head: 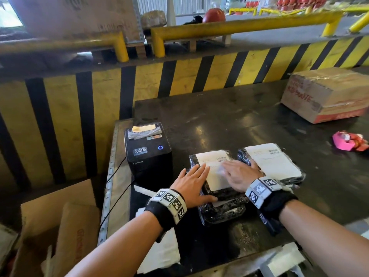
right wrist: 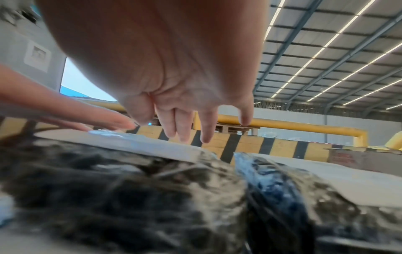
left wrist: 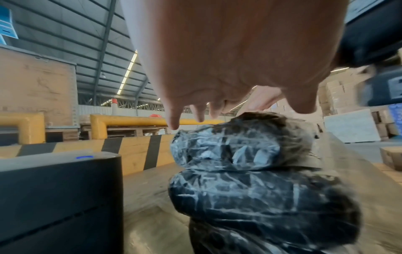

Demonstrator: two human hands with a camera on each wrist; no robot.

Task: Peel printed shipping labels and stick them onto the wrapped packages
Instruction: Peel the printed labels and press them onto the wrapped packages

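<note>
A white shipping label lies on top of a black plastic-wrapped package, which sits on another black package. My left hand lies flat on the label's left edge, fingers straight. My right hand presses flat on the label's right half. In the right wrist view my right hand has its fingers spread over the label. In the left wrist view my left hand hovers at the top package. A second labelled package lies just to the right.
A black label printer stands left of the packages, with paper strips beside it. A taped cardboard box and a pink item are at the table's far right. An open carton sits below left. A yellow-black barrier runs behind.
</note>
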